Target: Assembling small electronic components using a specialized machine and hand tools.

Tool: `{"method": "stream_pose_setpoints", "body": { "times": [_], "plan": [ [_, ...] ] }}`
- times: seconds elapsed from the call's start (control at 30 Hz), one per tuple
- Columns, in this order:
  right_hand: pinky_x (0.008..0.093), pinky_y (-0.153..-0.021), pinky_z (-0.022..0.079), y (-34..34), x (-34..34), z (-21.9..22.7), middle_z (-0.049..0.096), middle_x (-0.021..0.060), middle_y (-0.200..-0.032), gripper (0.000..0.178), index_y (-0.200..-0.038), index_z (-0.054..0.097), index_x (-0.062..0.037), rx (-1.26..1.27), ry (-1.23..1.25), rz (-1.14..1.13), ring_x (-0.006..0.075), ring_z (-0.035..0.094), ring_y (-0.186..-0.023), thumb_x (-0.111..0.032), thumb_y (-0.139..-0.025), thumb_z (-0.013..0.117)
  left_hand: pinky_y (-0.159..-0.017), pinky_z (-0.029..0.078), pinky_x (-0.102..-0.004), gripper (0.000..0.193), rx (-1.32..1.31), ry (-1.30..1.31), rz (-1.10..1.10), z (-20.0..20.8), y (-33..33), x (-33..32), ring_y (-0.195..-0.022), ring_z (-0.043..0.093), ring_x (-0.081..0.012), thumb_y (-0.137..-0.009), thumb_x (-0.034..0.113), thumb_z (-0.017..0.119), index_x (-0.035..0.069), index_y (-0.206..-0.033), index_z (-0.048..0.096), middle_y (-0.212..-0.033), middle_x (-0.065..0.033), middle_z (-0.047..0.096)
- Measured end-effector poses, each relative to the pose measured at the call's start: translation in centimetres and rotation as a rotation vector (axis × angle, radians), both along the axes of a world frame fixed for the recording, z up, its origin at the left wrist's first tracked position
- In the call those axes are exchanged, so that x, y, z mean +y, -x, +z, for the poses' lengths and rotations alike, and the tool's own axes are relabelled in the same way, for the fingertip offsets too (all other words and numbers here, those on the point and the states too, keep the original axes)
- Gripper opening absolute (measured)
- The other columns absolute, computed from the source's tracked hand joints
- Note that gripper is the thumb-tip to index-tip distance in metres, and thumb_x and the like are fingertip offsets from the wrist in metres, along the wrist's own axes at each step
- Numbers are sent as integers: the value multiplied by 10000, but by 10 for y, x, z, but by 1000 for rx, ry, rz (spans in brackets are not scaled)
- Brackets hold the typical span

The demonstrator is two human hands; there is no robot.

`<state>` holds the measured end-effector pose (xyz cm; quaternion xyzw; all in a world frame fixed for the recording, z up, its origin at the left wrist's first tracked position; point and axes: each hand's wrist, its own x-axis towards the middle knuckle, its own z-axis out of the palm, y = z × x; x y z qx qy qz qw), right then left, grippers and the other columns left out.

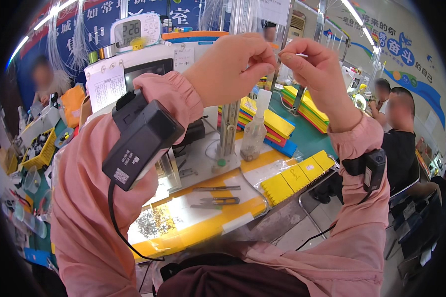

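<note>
Both hands are raised high in front of the metal post, fingertips almost meeting. My left hand [230,64] has its fingers curled and pinched together. My right hand [314,67] pinches thumb against forefinger just beside it. Whatever lies between the fingers is too small or hidden to make out. Below, on the yellow-edged work surface [243,210], lies a scattered heap of tiny metal parts [153,222]. A slim craft knife [217,188] and a pair of thread snips [220,201] lie to the right of the heap.
A clear squeeze bottle [254,136] stands beside the metal post [229,131]. Yellow blocks [297,177] lie at the bench's right end, with stacked coloured sheets [272,123] behind. A white digital clock [134,32] tops the machine. A seated person [403,136] is at right.
</note>
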<state>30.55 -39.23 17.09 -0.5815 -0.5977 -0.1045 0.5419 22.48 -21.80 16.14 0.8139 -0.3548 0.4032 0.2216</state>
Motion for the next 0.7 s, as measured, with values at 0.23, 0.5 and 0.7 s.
{"method": "stream_pose_setpoints", "body": {
  "times": [0.23, 0.5, 0.7],
  "plan": [
    [168, -433, 287, 9, 9, -17, 506, -26, -642, 103, -898, 592, -26, 341, -149, 312, 20, 378, -486, -91, -819, 577, -732, 430, -260, 78, 205, 34, 127, -1, 21, 2, -795, 530, -153, -767, 10, 553, 11, -844, 537, -1003, -111, 526],
    [176, -444, 291, 48, -93, -50, 542, 27, -797, 157, -948, 532, 15, 418, -426, 207, 36, 346, -481, -87, -873, 439, -895, 353, -372, 95, -178, -177, 338, -30, 104, 7, -1085, 453, -308, -717, -14, 565, 22, -771, 496, -1187, -183, 438],
    [196, -510, 333, 46, -295, -92, 455, 62, -713, 182, -956, 478, 89, 565, -837, -10, 72, 363, -515, -58, -869, 416, -968, 250, -486, 111, 444, -160, 136, -79, 218, -9, -1222, 275, -375, -640, 95, 596, 92, -555, 526, -1272, -165, 301]
  ]
}}
